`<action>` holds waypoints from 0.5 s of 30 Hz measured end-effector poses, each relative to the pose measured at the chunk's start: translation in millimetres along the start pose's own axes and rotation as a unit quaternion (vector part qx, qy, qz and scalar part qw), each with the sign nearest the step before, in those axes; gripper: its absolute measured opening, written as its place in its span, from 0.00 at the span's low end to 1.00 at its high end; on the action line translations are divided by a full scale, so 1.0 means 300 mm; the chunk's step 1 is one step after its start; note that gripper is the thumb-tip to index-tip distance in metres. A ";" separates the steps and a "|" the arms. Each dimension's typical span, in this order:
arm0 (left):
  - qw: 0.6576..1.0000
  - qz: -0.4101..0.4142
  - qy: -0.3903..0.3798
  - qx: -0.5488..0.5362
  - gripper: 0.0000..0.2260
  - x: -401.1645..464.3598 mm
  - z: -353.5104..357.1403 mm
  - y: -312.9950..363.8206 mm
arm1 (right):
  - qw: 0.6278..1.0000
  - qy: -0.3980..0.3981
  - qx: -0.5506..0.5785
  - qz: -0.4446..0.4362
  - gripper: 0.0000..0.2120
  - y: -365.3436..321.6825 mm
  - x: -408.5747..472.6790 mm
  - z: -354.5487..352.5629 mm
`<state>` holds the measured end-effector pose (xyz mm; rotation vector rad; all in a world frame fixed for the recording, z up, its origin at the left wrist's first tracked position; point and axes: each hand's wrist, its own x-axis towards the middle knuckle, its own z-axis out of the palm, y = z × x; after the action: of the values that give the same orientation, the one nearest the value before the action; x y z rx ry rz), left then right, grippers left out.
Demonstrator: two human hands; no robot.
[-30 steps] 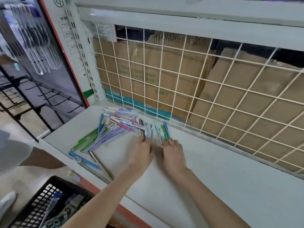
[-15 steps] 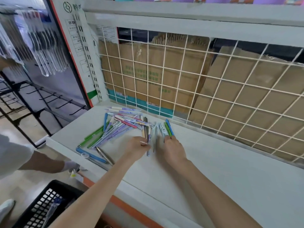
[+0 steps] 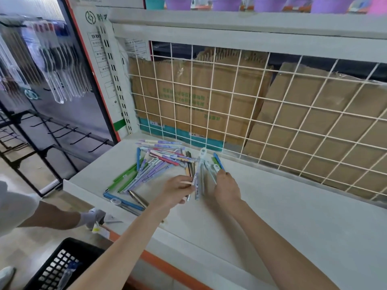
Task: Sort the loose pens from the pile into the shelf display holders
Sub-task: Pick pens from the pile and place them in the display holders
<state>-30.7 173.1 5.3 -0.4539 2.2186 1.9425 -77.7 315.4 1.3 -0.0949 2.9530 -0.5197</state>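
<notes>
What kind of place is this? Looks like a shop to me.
Most likely a shop, perhaps a stationery or general goods store. A white display shelf with a wire grid back holds a pile of loose pens, purple tubs line the shelf above, and packaged items hang on a hook rack.

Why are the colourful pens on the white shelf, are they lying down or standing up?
Lying down. The colourful plastic pens lie flat in a messy pile on the white shelf, not upright. The left hand pinches some pale ones.
</notes>
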 end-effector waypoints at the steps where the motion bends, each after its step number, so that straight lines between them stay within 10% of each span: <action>1: 1.000 0.001 0.003 -0.012 0.08 -0.001 -0.002 -0.002 | 1.000 -0.009 0.013 0.011 0.19 0.007 0.004 0.003; 8: 0.996 0.068 0.001 -0.059 0.06 0.006 0.005 -0.045 | 0.986 -0.035 0.158 0.045 0.15 0.054 -0.028 -0.014; 15: 0.987 0.149 -0.037 -0.044 0.11 -0.008 0.065 -0.048 | 0.887 0.040 0.453 0.076 0.06 0.134 -0.174 -0.062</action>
<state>-25.2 191.2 -10.2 -0.0583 2.2684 2.1682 -30.3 363.9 11.6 0.2591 2.4296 -1.8076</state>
